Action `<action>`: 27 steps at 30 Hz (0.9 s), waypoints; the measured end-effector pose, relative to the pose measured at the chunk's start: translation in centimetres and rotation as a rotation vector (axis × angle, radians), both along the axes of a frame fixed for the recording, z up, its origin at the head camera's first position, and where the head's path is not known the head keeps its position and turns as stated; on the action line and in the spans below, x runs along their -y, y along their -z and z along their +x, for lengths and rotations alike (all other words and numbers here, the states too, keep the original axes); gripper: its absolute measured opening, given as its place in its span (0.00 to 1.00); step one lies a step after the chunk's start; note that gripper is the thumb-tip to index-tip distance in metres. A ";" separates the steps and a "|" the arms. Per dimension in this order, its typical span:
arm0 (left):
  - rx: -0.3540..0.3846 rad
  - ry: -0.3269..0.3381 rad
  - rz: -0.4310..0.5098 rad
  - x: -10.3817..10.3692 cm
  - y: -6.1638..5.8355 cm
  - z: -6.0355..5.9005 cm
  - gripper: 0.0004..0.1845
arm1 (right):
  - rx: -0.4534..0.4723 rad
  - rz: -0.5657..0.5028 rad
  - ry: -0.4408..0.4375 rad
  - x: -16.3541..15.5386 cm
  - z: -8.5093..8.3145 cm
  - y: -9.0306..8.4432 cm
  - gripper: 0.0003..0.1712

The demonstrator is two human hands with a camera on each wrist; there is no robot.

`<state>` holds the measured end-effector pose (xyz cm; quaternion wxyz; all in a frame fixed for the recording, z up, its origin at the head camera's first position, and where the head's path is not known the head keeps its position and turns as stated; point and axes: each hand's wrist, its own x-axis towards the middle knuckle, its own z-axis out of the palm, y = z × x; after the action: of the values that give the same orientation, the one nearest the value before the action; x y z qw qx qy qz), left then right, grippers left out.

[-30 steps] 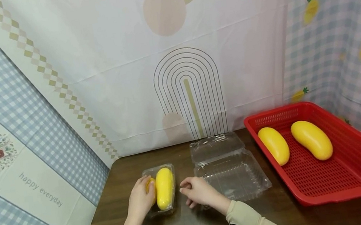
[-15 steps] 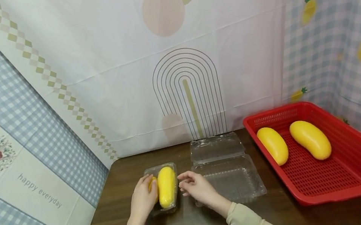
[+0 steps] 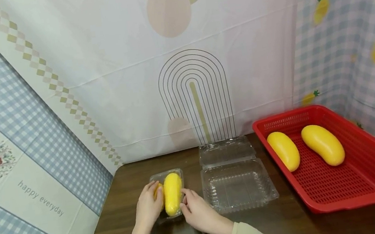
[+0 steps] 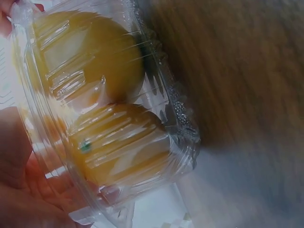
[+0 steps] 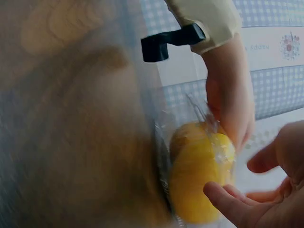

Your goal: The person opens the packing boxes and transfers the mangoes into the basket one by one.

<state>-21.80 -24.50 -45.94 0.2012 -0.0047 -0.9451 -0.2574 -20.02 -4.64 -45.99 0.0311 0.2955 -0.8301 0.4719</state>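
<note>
Two yellow mangoes lie side by side in a small clear clamshell box (image 3: 157, 176) on the table. My left hand (image 3: 146, 206) rests over the box's left side, its fingers curled over the left mango (image 4: 118, 147). That mango is mostly hidden by the hand in the head view, and it bears a green speck in the left wrist view. The right mango (image 3: 173, 194) lies lengthwise in plain sight. My right hand (image 3: 200, 212) is at the right side of the box, with fingertips right at its rim. Its thumb and fingers stand apart in the right wrist view.
An opened, larger clear clamshell box (image 3: 239, 185) lies to the right of my right hand, its lid folded back toward the wall. Beyond it stands a red plastic basket (image 3: 313, 207) with two mangoes (image 3: 323, 145). A patterned cloth (image 3: 128, 101) hangs behind the table.
My right hand has moved left and nearer, up to the box's right rim. The small box has shifted slightly right with my left hand on it.
</note>
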 end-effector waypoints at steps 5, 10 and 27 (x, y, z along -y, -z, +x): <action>-0.002 -0.006 0.001 0.3 0.1 0.1 0.19 | -0.001 0.037 0.060 0.7 0.6 0.7 0.26; 0.000 -0.006 0.011 0.4 0.1 0.1 0.19 | 0.087 0.009 0.044 1.1 0.6 1.5 0.22; -0.014 -0.024 -0.012 -0.1 0.2 0.1 0.19 | 0.624 -0.351 -0.067 1.2 -0.5 4.2 0.15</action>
<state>-21.71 -24.37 -46.15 0.2108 0.0036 -0.9452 -0.2495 -20.51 -5.89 -50.17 -0.1894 0.1544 -0.6958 0.6754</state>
